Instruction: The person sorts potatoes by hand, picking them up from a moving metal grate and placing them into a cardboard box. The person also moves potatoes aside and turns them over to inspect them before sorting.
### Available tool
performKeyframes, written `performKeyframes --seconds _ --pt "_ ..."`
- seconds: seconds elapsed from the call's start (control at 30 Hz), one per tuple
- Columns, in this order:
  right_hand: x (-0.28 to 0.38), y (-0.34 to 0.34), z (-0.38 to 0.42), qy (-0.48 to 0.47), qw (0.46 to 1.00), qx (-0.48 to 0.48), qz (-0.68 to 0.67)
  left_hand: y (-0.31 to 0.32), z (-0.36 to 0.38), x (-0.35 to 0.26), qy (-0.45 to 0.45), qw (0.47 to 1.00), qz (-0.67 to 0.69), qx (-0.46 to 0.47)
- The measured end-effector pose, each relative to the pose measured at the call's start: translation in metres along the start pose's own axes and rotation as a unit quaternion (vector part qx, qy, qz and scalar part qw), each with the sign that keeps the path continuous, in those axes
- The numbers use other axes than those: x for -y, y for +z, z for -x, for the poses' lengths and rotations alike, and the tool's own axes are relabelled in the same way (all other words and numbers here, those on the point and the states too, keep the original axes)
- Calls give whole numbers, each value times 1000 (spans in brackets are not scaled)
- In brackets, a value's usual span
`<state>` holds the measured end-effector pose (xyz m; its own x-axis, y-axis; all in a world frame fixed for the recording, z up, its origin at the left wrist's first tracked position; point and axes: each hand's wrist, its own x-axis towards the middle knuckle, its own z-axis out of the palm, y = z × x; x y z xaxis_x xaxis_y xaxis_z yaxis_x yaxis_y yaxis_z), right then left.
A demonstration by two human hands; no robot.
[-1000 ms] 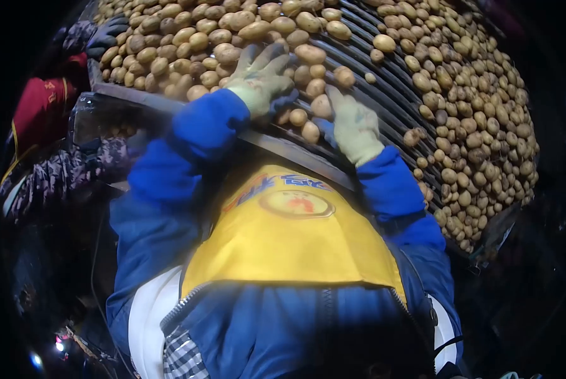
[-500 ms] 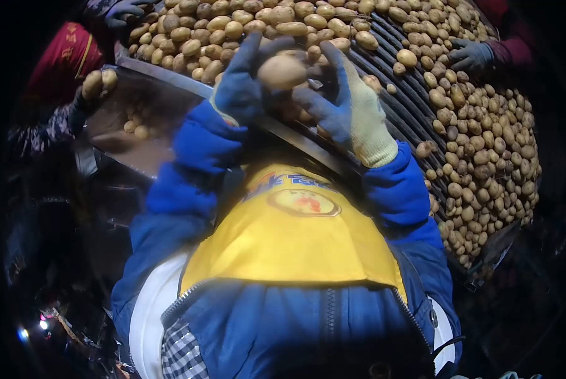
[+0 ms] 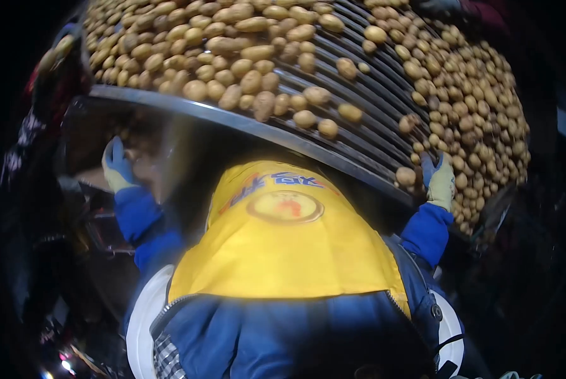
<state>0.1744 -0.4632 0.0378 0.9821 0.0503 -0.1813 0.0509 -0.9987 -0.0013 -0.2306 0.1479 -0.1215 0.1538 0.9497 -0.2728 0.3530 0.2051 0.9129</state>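
Observation:
My left hand (image 3: 118,165), in a blue-and-pale work glove, is over the bin (image 3: 84,129) on the left. Its fingers are apart and I see nothing in them. My right hand (image 3: 439,182), gloved the same way, reaches to the front right edge of the potato heap (image 3: 475,136). Fingers and thumb there are parted, with no potato visibly gripped. Just left of that hand lies a round potato (image 3: 406,176) on the dark roller bars (image 3: 374,120). A metal rail (image 3: 232,120) runs along the near edge, between my two hands.
A second heap of potatoes (image 3: 188,54) covers the sorting surface at the back left. Other workers stand around: a gloved hand (image 3: 441,5) shows at the top right, and at the left a blurred person holds a potato (image 3: 65,45).
My hands have parted from the middle, where a potato was between them. The left went left over the bin, the right to the right-hand heap. The view has shifted too.

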Motion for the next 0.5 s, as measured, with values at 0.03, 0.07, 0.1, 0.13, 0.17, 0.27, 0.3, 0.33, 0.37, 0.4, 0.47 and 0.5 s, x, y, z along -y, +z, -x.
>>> performKeyframes --seconds 0.03,0.07,0.1,0.13,0.17,0.27,0.3,0.33,0.37,0.4,0.47,0.5 --pt "-11 0 10 17 1000 -2 3 17 14 -14 54 994 -67 -63" --pt "-18 -1 17 51 996 63 38 33 27 -25 108 977 -132 -130" --pt "-21 -1 21 80 986 127 70 52 35 -37 109 978 -131 -122" --pt "-5 -2 33 62 989 93 98 69 42 -49 166 972 -131 -99" --pt "4 2 33 33 991 94 89 87 50 -56 224 963 -130 -77" --pt "47 18 25 -35 994 95 32 163 109 -107 265 961 -81 14" --pt "67 13 26 -75 991 101 -49 179 105 -100 403 902 -149 41" --pt "81 11 26 -116 979 108 -130 198 142 -127 351 923 -112 107" --pt "84 19 19 -93 929 130 -333 214 155 -124 277 936 26 213" --pt "85 26 14 -68 838 145 -522 222 156 -131 486 843 -79 216" --pt "85 -5 3 -45 924 34 -377 239 174 -125 485 830 -86 262" --pt "65 -1 -12 -35 931 -7 -363 245 178 -121 495 817 -121 271"
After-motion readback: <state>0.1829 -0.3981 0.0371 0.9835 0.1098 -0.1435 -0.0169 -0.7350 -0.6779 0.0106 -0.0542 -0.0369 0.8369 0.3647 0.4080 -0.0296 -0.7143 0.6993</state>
